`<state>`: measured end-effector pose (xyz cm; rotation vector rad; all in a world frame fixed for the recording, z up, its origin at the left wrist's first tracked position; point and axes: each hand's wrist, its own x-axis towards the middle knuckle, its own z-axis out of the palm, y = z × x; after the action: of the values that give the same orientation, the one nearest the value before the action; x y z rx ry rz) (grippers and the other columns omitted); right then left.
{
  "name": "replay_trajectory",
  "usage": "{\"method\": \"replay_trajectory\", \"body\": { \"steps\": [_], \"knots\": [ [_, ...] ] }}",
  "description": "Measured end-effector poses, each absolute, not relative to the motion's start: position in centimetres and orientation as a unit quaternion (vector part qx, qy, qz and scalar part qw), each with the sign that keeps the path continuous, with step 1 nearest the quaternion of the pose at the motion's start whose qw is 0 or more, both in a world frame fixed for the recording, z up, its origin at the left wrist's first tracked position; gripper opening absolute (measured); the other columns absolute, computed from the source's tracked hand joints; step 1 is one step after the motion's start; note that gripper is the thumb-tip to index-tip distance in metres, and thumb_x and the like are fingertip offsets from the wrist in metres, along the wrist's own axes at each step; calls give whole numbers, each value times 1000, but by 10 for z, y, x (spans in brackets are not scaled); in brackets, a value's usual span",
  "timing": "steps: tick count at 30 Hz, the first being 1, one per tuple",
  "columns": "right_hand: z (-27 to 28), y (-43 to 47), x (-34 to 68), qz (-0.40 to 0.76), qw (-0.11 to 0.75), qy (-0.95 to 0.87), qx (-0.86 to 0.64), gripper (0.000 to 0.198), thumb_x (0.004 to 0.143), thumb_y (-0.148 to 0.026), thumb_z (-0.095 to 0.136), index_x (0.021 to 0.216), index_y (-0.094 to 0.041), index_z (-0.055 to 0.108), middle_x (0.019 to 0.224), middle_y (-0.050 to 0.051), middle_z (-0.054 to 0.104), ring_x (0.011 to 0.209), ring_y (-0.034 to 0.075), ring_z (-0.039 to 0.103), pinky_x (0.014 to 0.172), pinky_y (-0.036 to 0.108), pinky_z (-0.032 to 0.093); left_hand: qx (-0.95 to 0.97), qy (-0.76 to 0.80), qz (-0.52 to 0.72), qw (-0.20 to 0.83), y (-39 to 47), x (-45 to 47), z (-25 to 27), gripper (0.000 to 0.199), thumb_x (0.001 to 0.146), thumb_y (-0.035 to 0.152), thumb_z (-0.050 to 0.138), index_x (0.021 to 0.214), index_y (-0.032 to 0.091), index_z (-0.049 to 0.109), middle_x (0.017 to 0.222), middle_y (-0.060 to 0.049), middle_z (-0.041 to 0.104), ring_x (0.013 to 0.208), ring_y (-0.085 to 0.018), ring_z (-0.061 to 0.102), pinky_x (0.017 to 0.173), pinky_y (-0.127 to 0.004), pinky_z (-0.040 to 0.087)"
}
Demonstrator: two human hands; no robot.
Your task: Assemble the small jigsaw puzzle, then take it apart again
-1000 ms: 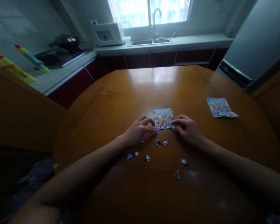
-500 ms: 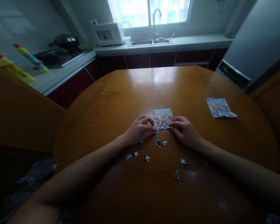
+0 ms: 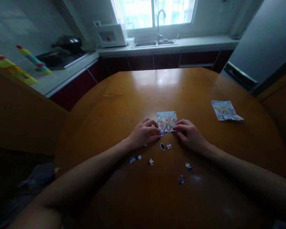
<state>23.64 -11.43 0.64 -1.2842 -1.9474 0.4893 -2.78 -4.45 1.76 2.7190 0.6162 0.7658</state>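
Glossy smooth wood table (image 3: 143, 92); creased paper sheet (image 3: 225, 109); shiny metal faucet (image 3: 158, 27).

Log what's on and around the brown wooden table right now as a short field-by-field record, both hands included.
Surface: brown wooden table, glossy
Centre: small, multicoloured rectangular jigsaw, lying flat
Left hand: bare, fingertips at the jigsaw's near left corner, by a small blue piece; grip unclear
Right hand: bare, fingertips at the near right corner; grip unclear
Loose: several small blue-and-white jigsaw pieces, scattered on the near side
Right side: creased, multicoloured printed paper sheet
Background: white microwave, metal double sink
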Motion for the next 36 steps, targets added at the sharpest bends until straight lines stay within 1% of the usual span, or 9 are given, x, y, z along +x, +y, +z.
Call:
{"method": "replay_trajectory", "body": {
  "steps": [4,9,13,16,19,23,30,36],
  "knots": [
    [6,-114,236,191,370,-759,-500,20,87,-12,59,94,-23,74,102,8,67,101,25,60,91,46,51,931,211,267,131,-45,-27,17,10,91,32,70,95,25,77,100,-5,68,94,-19,57,86,-34,51],
    [5,-114,237,194,376,-758,-496,21,86,-11,59,94,-24,74,103,8,67,101,25,60,91,45,51,934,204,266,128,-44,-28,18,10,92,33,70,91,26,78,98,-4,68,93,-19,57,84,-33,51],
    [5,-114,236,197,378,-756,-496,20,86,-11,60,94,-24,75,102,8,67,101,25,60,91,44,51,946,191,246,88,-45,-29,20,13,94,33,68,89,27,78,101,-4,69,93,-19,55,85,-34,51],
    [6,-114,236,199,377,-757,-496,21,86,-12,59,94,-23,75,103,8,67,100,24,61,92,44,50,953,180,235,58,-46,-29,21,14,95,31,65,97,26,77,106,-5,70,96,-20,56,88,-35,51],
    [6,-114,236,195,376,-757,-497,21,87,-12,59,94,-23,75,103,8,67,101,25,60,92,45,51,955,179,232,53,-47,-30,21,17,96,30,63,107,26,75,110,-5,69,98,-20,56,90,-37,51],
    [6,-114,236,187,372,-761,-497,20,87,-12,59,94,-23,74,102,9,67,101,25,60,91,45,51,957,181,221,57,-47,-30,20,17,96,31,63,106,28,76,113,-5,68,101,-21,55,93,-38,51],
    [3,-113,238,172,352,-775,-496,21,89,-12,58,94,-20,76,103,10,68,101,25,60,91,45,52,955,193,219,56,-40,-32,14,21,97,33,62,113,32,75,113,-5,68,102,-22,54,93,-39,51],
    [-1,-113,240,157,329,-786,-499,26,88,-11,57,96,-22,78,111,11,68,107,27,59,95,47,51,955,200,209,62,-38,-33,14,25,99,35,58,118,31,74,116,-6,67,104,-23,53,97,-41,50]
  ]
}}
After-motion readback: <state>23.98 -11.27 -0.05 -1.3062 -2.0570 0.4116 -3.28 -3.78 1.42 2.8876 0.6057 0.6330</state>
